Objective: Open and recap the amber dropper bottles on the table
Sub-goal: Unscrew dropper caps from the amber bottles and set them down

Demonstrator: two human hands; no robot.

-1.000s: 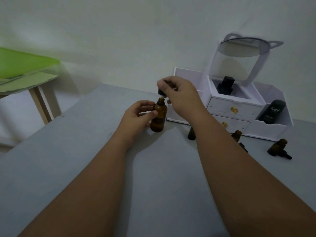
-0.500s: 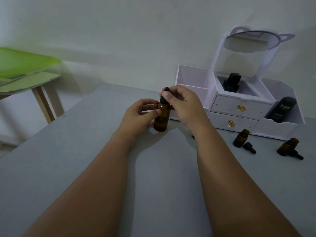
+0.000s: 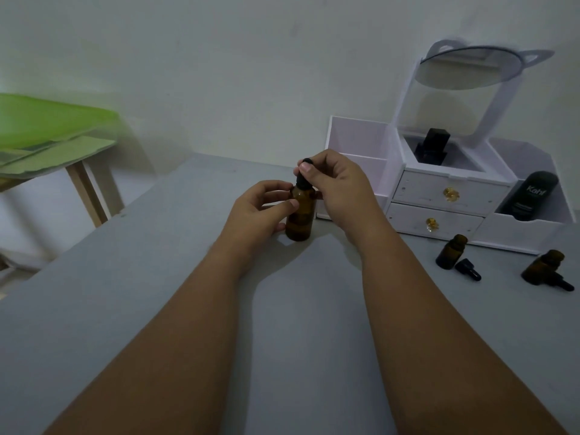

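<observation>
Currently left hand [image 3: 260, 211] wraps big amber bottle [image 3: 300, 215], upright on grey table [image 3: 157, 277]; right hand [image 3: 339, 186] pinches black dropper cap [image 3: 303, 175] sitting on its neck — likely screwing it on, not yet let go. Two small bottles [image 3: 450, 252] [image 3: 543, 266] stand uncapped at right, loose droppers [image 3: 468, 269] [image 3: 561, 283] beside them — recapping left. White organizer [image 3: 439, 196] just behind, no obstruction.

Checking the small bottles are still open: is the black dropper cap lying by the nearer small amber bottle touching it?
Cannot tell. In the head view the dropper cap lies right against the small amber bottle, no clear gap.
</observation>
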